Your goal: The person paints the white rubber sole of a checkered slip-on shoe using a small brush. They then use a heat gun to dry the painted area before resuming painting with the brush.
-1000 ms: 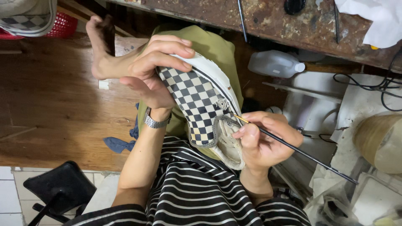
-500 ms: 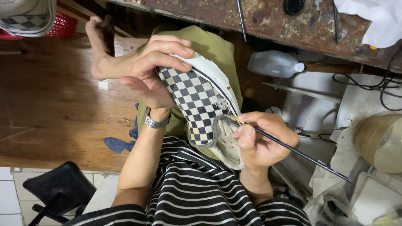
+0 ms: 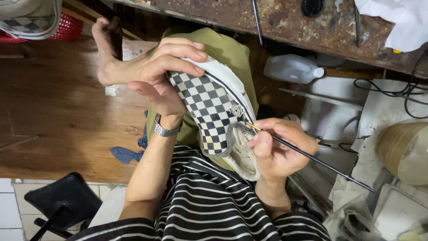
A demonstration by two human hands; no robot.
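Left hand grip wrapped on toe of checkered shoe, centre frame, over lap. Right hand pinches thin brush; tip at collar, 5 o'clock of shoe, contact probably light. Keep shoe braced, strokes short.

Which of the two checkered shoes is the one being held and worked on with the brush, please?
The checkered shoe at centre, gripped by the left hand while the right hand applies a thin brush. The other shoe sits untouched at the top left corner.

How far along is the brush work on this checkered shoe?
Done: cannot tell; no finished patch stands out. In hand: the left hand grips the checkered shoe at the toe while the right hand holds a thin brush, tip at the collar edge. Left: unclear.
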